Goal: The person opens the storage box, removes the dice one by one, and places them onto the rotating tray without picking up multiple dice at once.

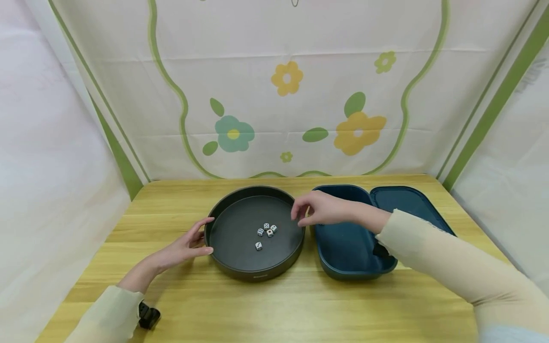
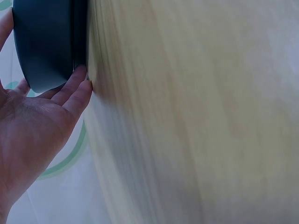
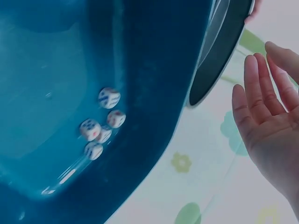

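Note:
A round dark tray (image 1: pixel 253 276) sits mid-table with several white dice (image 1: pixel 266 231) clustered on its floor. My left hand (image 1: pixel 188 243) rests against the tray's left outer wall, thumb near the rim and fingers fairly straight. In the left wrist view the fingertips of this hand (image 2: pixel 37 126) touch the base of the tray (image 2: pixel 44 42). Over the tray's right rim hovers my right hand (image 1: pixel 317 209), holding nothing. The right wrist view shows its palm (image 3: pixel 266 116) open with straight fingers, and the dice (image 3: pixel 105 123) in a small cluster.
An open dark blue case (image 1: pixel 351 247) lies right of the tray, its lid (image 1: pixel 407 200) folded back. My right forearm crosses above it. The wooden tabletop (image 1: pixel 274 309) is hemmed by a floral cloth backdrop (image 1: pixel 283 95) and white side curtains.

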Motion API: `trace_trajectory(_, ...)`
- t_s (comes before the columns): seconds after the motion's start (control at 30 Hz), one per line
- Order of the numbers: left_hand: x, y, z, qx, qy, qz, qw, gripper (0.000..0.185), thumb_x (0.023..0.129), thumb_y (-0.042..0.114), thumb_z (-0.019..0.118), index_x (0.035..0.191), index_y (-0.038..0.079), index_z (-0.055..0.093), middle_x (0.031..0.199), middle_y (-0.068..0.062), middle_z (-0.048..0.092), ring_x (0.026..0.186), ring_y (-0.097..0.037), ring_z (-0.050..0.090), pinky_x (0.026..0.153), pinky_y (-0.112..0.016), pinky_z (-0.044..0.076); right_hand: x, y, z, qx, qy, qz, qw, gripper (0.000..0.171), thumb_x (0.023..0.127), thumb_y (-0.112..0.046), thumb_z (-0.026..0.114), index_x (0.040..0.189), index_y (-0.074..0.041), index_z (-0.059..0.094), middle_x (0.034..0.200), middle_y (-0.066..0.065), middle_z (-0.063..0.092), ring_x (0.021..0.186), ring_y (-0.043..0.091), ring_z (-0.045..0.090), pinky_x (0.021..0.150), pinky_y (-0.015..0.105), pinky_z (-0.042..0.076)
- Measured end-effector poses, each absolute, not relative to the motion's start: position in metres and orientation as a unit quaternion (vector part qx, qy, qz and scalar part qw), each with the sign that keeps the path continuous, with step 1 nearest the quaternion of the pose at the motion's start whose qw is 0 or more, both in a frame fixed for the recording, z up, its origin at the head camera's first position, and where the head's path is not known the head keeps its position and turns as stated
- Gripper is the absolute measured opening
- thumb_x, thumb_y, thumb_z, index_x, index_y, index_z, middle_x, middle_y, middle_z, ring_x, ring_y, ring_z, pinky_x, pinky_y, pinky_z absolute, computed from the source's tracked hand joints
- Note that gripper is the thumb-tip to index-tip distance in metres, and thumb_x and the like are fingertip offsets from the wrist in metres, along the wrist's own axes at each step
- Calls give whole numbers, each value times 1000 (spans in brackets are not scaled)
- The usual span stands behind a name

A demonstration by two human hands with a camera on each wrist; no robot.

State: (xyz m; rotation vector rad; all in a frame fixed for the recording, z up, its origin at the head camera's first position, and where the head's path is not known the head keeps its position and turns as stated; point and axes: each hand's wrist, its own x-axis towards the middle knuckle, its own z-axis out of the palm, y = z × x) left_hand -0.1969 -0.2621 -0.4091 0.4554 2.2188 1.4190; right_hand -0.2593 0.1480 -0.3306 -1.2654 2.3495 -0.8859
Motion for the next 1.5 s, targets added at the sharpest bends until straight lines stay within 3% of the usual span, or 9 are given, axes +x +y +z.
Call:
trace_trajectory(0.13,-197,-262,-409,163,808,516,232,81,98,21,61,156,21,6,156,-30,5,141,-50,11,106,-64,21,-257,165,-330,-429,833,-311,158,10,90,-8,70,100,-13,69,93,-3,66,83,9,62,73,33,53)
trace_trajectory(0.33,-196,-261,-408,162,805,520,235,81,98,21,61,157,21,5,156,-30,2,141,-50,8,106,-65,19,-256,190,-331,-406,840,-327,152,12,90,-10,70,102,-7,69,97,1,66,86,13,64,77,36,54)
trace_trajectory(0.67,-197,-263,-407,159,810,514,234,81,98,22,61,157,22,5,156,-29,1,140,-51,8,105,-66,20,-267,227,-347,-345,865,-331,152,14,90,-8,69,104,-7,68,105,11,65,87,16,63,77,31,54)
trace_trajectory(0.83,-196,-263,-407,157,810,514,236,82,97,22,62,157,22,5,156,-30,2,141,-50,9,105,-66,20,-275,238,-366,-339,871,-320,155,27,90,-9,70,113,1,64,113,15,63,93,23,63,76,30,53)
trace_trajectory(1.0,-196,-264,-408,156,809,515,235,81,97,22,62,157,22,6,156,-30,2,141,-50,9,105,-66,20,-279,242,-383,-338,883,-294,142,40,89,-10,71,126,1,59,124,17,59,107,34,58,80,35,52)
trace_trajectory(1.13,-197,-264,-408,157,807,518,235,81,98,21,61,156,21,6,157,-29,3,141,-50,9,106,-66,20,-281,243,-395,-331,893,-274,135,46,89,-10,71,131,1,56,126,18,58,110,35,57,81,40,51)
trace_trajectory(1.3,-196,-263,-408,158,806,519,235,81,98,21,61,156,22,6,156,-29,3,141,-50,10,106,-65,21,-282,243,-403,-337,890,-278,132,48,89,-11,72,131,3,55,126,20,58,112,35,56,87,46,49)
trace_trajectory(1.5,-197,-264,-408,160,806,520,235,81,98,21,61,156,22,5,156,-29,2,141,-50,8,106,-66,19,-283,240,-407,-346,882,-292,134,37,88,-8,72,123,1,62,119,14,63,108,31,59,88,46,49)
